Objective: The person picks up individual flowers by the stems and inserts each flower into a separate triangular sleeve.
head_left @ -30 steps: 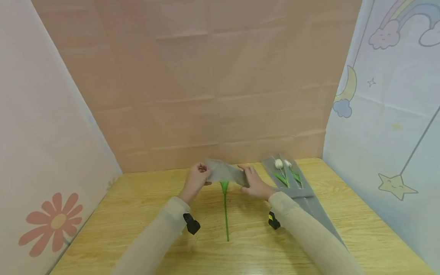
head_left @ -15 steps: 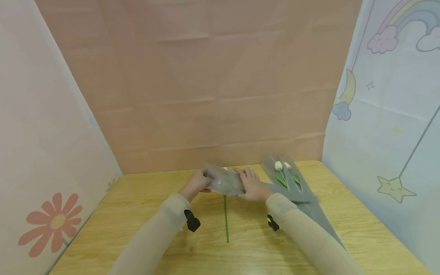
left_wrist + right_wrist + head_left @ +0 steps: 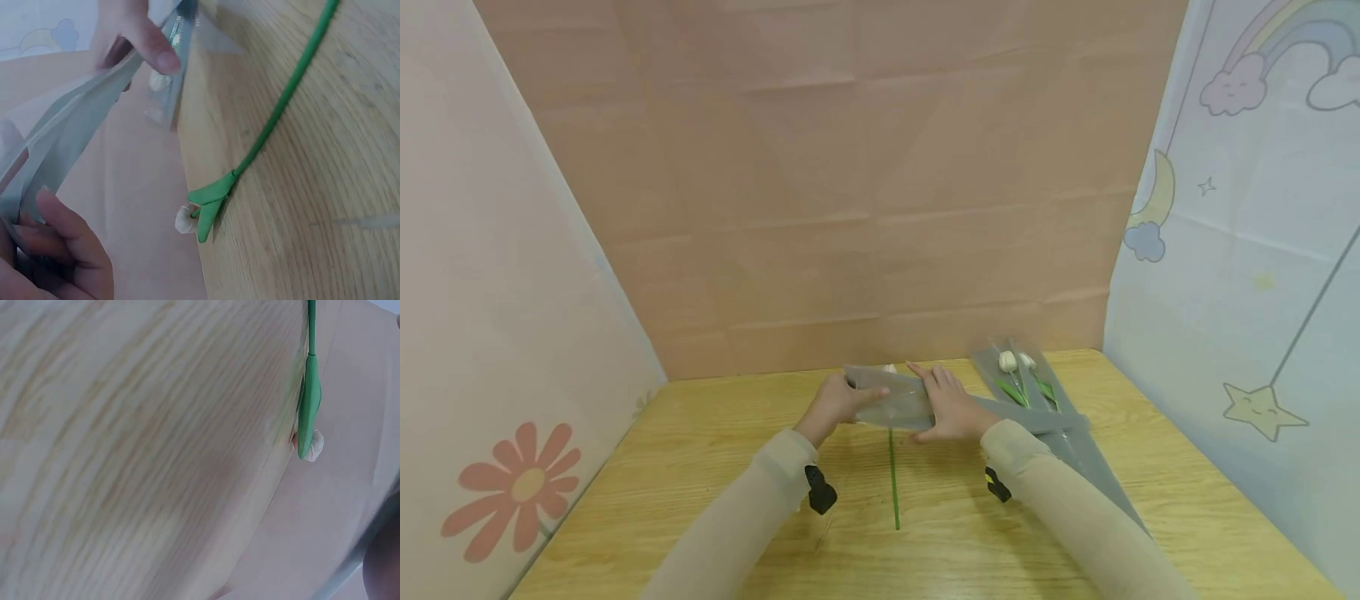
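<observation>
Grey plastic flower sleeve [image 3: 891, 398], one in the hands, is held across the wooden table [image 3: 700, 467] above a single artificial flower. Going left to right: the left hand [image 3: 837, 406] pinches the sleeve's left end, thumb on top and fingers curled beneath, probably to hold the mouth apart; the left wrist view shows the fingers [image 3: 59, 250] wrapped round the thin film. Just below and between the two sets of fingers lies one flower, its green stem [image 3: 892, 475] running toward the person and its pale bud [image 3: 183, 219] at the far table edge, partly hidden under the sleeve. That placement suggests the sleeve is being lined up over the bloom. The right hand [image 3: 951, 403] holds the sleeve's right part, fingers spread over the top and thumb under the near edge, steadying it flat. Right of those fingers rest two already wrapped tulips [image 3: 1017, 375] in grey sleeves, set aside, apart from the hands. Count: two hands, one loose flower, one held sleeve, two wrapped flowers.
</observation>
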`<state>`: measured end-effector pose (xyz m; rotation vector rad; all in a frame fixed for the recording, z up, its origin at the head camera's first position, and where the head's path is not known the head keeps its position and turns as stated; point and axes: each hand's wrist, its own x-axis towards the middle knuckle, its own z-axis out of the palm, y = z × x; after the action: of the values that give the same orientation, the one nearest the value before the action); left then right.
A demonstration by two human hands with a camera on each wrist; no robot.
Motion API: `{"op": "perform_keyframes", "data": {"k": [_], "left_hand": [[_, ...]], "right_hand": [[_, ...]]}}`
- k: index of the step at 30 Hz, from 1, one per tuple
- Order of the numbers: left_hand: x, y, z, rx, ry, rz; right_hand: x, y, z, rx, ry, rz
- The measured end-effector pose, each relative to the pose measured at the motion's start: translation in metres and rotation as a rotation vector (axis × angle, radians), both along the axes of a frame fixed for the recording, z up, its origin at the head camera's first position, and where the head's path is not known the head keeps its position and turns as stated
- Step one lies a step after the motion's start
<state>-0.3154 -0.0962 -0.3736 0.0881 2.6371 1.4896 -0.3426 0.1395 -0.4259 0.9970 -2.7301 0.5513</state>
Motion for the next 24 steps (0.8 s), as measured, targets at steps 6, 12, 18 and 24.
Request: {"op": "perform_keyframes", "data": {"k": [6,12,18,24], "left_hand": [[-0.002,0.000,0.001,0.091,-0.064,0.026],[0.001,-0.005,0.001,0.164,-0.091,0.038],[0.001,-0.009,0.001,0.143,-0.112,0.032],[-0.001,-0.010,0.003,0.071,-0.084,0.055]], "right_hand": [[0.001,0.000,0.000,-0.032,0.000,0.008],[0.001,0.002,-0.001,-0.056,0.040,0.043],[0.001,0.002,0.002,-0.061,-0.005,0.036],[-0.001,0.002,0.001,-0.082,0.005,0.059]]}}
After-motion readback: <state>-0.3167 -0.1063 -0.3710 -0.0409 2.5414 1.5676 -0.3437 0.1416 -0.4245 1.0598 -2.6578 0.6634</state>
